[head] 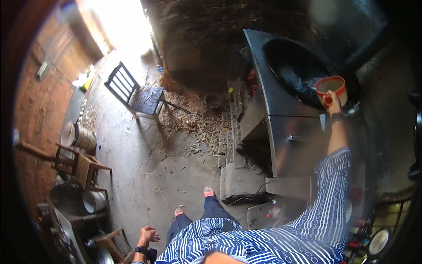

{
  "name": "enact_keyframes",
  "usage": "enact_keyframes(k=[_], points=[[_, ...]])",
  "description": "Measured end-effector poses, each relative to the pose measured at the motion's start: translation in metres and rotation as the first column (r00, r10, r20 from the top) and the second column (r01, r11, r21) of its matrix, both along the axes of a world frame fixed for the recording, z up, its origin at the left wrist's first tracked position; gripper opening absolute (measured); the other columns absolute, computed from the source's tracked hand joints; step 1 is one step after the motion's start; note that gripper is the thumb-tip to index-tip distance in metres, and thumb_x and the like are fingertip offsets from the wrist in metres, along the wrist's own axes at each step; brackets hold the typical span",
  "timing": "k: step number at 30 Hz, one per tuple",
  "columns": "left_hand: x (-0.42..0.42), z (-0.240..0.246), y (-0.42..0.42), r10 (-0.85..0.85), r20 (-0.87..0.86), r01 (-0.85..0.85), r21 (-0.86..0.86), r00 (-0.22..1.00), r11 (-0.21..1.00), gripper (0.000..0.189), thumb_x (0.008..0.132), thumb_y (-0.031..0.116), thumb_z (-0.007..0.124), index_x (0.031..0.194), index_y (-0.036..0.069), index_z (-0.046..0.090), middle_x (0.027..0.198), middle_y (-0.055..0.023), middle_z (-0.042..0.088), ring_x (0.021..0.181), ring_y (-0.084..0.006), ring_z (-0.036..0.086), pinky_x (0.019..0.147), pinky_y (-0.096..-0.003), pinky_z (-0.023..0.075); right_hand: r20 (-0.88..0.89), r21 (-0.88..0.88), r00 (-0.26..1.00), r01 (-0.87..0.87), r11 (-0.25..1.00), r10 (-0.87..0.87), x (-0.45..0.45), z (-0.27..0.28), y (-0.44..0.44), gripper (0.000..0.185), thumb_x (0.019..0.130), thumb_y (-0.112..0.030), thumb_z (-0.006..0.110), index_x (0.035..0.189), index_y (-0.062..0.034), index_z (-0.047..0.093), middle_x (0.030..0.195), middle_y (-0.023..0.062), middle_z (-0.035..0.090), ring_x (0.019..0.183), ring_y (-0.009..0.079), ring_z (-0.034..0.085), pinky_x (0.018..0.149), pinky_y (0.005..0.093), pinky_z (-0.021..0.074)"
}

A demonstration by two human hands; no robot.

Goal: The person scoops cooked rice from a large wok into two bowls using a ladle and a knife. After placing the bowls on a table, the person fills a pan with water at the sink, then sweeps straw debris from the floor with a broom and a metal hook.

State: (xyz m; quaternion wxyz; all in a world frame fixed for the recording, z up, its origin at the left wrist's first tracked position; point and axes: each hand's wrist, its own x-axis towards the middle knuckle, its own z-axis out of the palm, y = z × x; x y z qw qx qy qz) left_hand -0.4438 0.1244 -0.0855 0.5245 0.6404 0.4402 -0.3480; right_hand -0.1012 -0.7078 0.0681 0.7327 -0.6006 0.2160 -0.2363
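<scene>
My right hand (333, 103) is stretched out to the right and grips the short round handle of a plastic water dipper (341, 96) with a red-orange rim and a pale body. The dipper is held over the near edge of a large dark wok (286, 62), set into the metal-topped stove (263, 66). Bright streaks like splashing water show by the dipper's rim and inside the wok. Low at my left side hangs my left hand (149, 235), its fingers loosely bent, with nothing seen in it; a dark watch is on that wrist.
A dark chair (148, 99) stands on the concrete floor (132, 175) beside scattered straw (197, 128). Stacked bricks (227, 148) and a stone block (245, 181) edge the stove. Along the left brick wall (39, 109) are wooden stools (87, 168) and a bucket (79, 135).
</scene>
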Motion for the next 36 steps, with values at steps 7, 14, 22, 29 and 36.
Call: enact_keyframes(k=[7,14,22,29,36], points=[[0.007,0.006,-0.006,0.002,0.020,-0.002,0.017,1.000,1.000,0.027,0.079,0.003,0.047,0.104,-0.008,0.047,0.074,-0.0192,0.060,0.056,-0.0303,0.063,0.045,-0.0369,0.0530,-0.040,-0.179,0.995,0.080,0.981,-0.089,0.016,0.003,0.008,0.018,0.071,-0.016,0.061,0.078,-0.0005,0.056,0.068,0.0069,0.056,0.057,0.0164,0.056,0.052,0.0247,0.0456],[0.013,0.008,-0.015,0.027,0.006,-0.028,0.016,1.000,0.999,0.028,0.080,0.003,0.046,0.105,-0.007,0.047,0.073,-0.0171,0.059,0.055,-0.0285,0.063,0.046,-0.0356,0.0528,-0.292,-0.599,0.848,0.199,0.776,-0.442,0.046,-0.027,-0.027,0.025,0.066,-0.022,0.059,0.069,0.0033,0.058,0.066,0.0100,0.060,0.060,0.0224,0.056,0.052,0.0342,0.0411],[0.049,-0.002,-0.031,-0.088,0.018,0.087,0.006,0.996,0.996,0.029,0.078,0.003,0.046,0.104,-0.008,0.046,0.073,-0.0203,0.059,0.054,-0.0314,0.062,0.045,-0.0390,0.0523,-0.172,-0.947,0.702,0.076,0.313,-0.691,0.043,-0.006,-0.014,0.022,0.067,-0.017,0.051,0.079,0.0005,0.059,0.076,0.0206,0.062,0.071,0.0352,0.061,0.063,0.0403,0.0471],[0.083,-0.007,-0.037,-0.158,0.090,0.165,-0.079,0.983,0.983,0.032,0.077,0.006,0.048,0.105,-0.010,0.047,0.076,-0.0213,0.060,0.059,-0.0296,0.063,0.049,-0.0353,0.0536,-0.208,-0.236,0.933,0.244,0.941,-0.295,-0.017,0.033,0.028,0.021,0.071,-0.018,0.061,0.081,-0.0008,0.057,0.073,0.0119,0.059,0.066,0.0236,0.060,0.057,0.0328,0.0497],[0.099,-0.045,0.000,-0.308,0.174,0.324,-0.071,0.935,0.943,0.035,0.076,0.007,0.050,0.106,-0.010,0.048,0.077,-0.0204,0.061,0.061,-0.0285,0.064,0.053,-0.0345,0.0530,0.185,0.502,0.979,-0.019,0.865,-0.086,-0.121,0.007,0.082,0.024,0.075,-0.010,0.065,0.095,-0.0038,0.055,0.088,0.0136,0.056,0.075,0.0220,0.058,0.059,0.0260,0.0526]])
